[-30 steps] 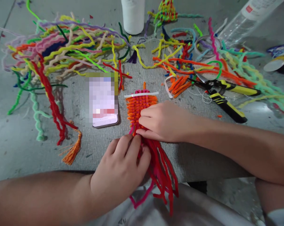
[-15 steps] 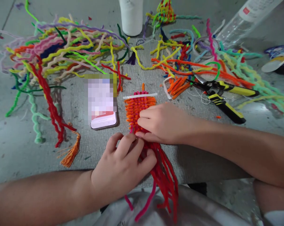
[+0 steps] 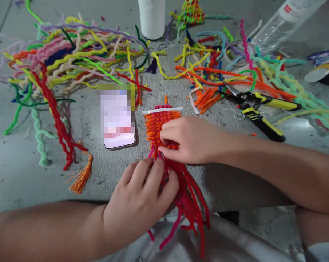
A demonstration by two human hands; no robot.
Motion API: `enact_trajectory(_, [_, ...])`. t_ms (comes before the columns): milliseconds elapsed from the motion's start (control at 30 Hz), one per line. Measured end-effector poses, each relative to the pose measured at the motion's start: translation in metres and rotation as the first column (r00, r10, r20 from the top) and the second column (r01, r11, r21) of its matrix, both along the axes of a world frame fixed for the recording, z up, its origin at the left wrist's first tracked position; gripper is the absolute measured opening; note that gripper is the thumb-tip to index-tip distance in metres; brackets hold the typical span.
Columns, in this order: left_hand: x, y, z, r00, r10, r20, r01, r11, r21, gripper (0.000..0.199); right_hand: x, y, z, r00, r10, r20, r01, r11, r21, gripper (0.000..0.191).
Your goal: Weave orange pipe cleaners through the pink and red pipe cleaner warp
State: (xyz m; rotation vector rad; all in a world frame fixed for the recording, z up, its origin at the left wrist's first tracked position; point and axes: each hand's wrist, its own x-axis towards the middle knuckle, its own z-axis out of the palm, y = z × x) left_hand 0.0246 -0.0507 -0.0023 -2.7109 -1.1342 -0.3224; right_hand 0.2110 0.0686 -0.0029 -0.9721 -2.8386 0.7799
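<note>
Head: woven strip [image 3: 155, 125] partly beneath right hand [image 3: 190, 140]

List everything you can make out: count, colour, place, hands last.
Woven piece: 1, orange and pink, centre
White strip: 1, white, across its far end
Trailing strands: several, red and pink, its near end
Phone: 1, pale screen, left of centre
Strand pile: 1, mixed colours, upper left
Orange tassel: 1, orange, left
Purple tassel: 1, dark purple, upper centre
Cutting tool: 1, black and yellow, right
Short pieces: several, orange, beside the tool
Pale strands: many, green and yellow, right
Bottle: 1, clear, upper right
Container: 1, white, top centre
Second woven piece: 1, multicoloured, top
Table: 1, grey, beneath
Left hand: 1, bare, at the trailing strands
Right hand: 1, bare, over the woven piece
</note>
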Motion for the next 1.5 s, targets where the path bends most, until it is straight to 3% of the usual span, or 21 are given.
enact_trajectory(133, [-0.003,0.003,0.004,0.998,0.054,-0.021,-0.054,0.998,0.033,0.027,-0.002,-0.002,0.003,0.999,-0.019,0.037,0.02,1.0,-0.002,0.023])
enact_trajectory(367, [-0.003,0.012,0.004,1.0,-0.024,-0.001,0.024,1.0,-0.014,0.019,-0.009,-0.008,0.003,0.988,-0.061,0.139,0.048,0.994,0.094,0.028])
enact_trajectory(633, [-0.003,0.011,0.001,0.997,-0.07,0.039,0.072,0.996,-0.052,0.022,-0.011,-0.009,-0.001,0.978,-0.005,0.208,-0.031,0.985,0.17,0.029])
enact_trajectory(900, [-0.001,0.012,0.001,1.0,-0.007,0.019,0.007,1.0,-0.007,0.032,-0.002,0.003,0.0,0.997,0.033,0.065,-0.035,0.999,0.029,0.024])
enact_trajectory(1233, [-0.001,0.01,-0.001,0.999,0.018,-0.032,-0.019,0.999,-0.027,0.02,-0.005,0.004,0.002,0.989,0.037,0.143,-0.045,0.998,0.053,0.027])
enact_trajectory(1500, [0.0,0.011,0.001,0.988,0.101,-0.115,-0.101,0.995,0.01,0.023,-0.001,0.011,0.003,0.996,0.076,0.041,-0.075,0.997,-0.026,0.024])
